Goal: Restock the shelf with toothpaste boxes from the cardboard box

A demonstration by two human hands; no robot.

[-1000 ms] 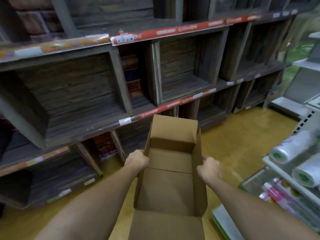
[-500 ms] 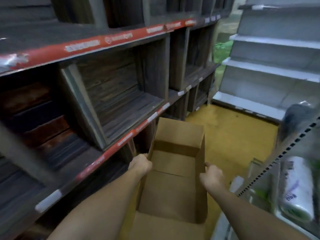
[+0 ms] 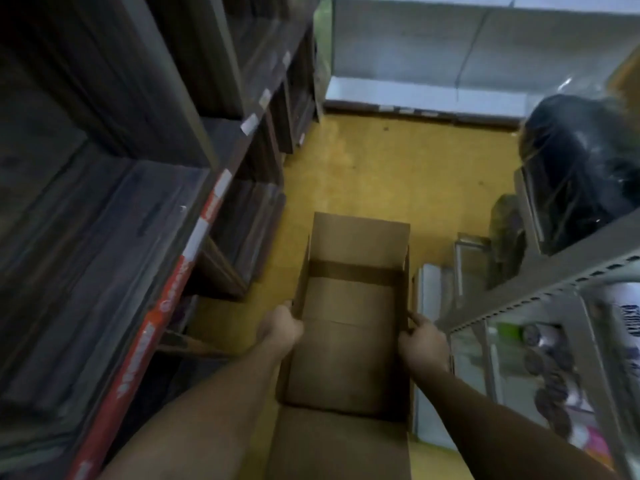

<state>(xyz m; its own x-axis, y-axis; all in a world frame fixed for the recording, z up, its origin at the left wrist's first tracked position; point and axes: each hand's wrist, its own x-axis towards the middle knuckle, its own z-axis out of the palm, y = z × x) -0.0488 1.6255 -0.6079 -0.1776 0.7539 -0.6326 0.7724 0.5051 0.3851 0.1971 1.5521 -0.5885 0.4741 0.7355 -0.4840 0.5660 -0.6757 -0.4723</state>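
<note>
2 hands grip the open cardboard box by its side walls, left hand and right hand, beside the dark wooden shelf

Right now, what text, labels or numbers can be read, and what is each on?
On the red shelf-edge strip: white lettering, too blurred to read.
On the white shelf tags: nothing legible.
On the white package, right rack: blue letters, blurred and cut off.
On the cardboard box: no print visible.
</note>
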